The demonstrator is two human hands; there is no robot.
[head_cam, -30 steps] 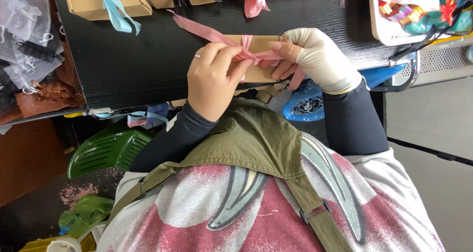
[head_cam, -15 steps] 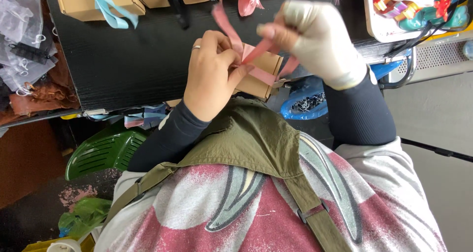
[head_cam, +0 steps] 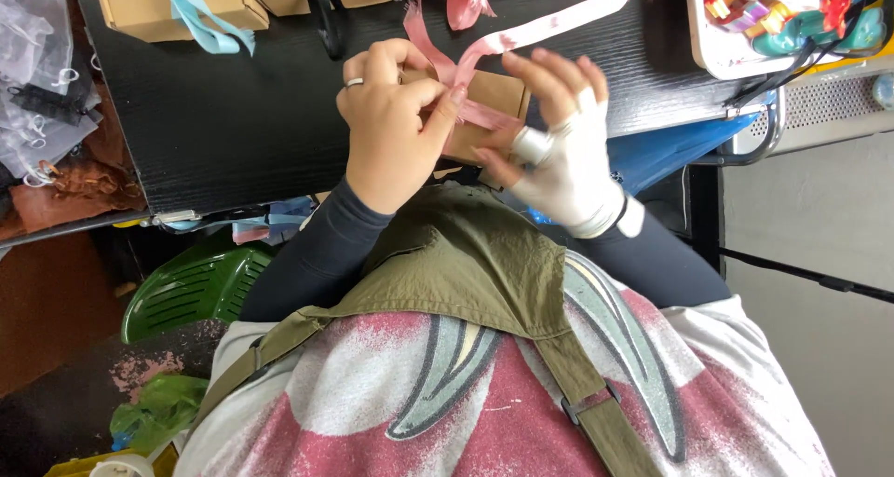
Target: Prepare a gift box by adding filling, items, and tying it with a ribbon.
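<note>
Small cardboard box (head_cam: pixel 494 95) sat upper centre of the frame, at the near edge of the black table (head_cam: pixel 233 114), wrapped in pink ribbon (head_cam: pixel 521 37). Both hands were on it.

Left hand (head_cam: pixel 391 128) was left of the box, ring on one finger, thumb and forefinger pinched shut on the ribbon where it crossed on top of the box. Right hand (head_cam: pixel 559 142) was right of the box, wearing a white fingerless wrap; fingers spread and open over the box's right end, thumb tucked against the box's near side. Couldn't tell if it actually held any ribbon; it looked like it was only bracing the box.

One ribbon tail ran from the crossing up and right toward the top edge of the frame; a shorter tail stuck up just left of it.

Top left of the frame: a row of similar boxes (head_cam: pixel 177 2), one with light blue ribbon (head_cam: pixel 200 16), one with black. Upper right: white tray (head_cam: pixel 717 62) holding coloured bows. Far left: clear bags (head_cam: pixel 37 58). Lower left: green plastic chair (head_cam: pixel 196 286) under the table edge. The person's olive apron (head_cam: pixel 466 263) filled the bottom centre
</note>
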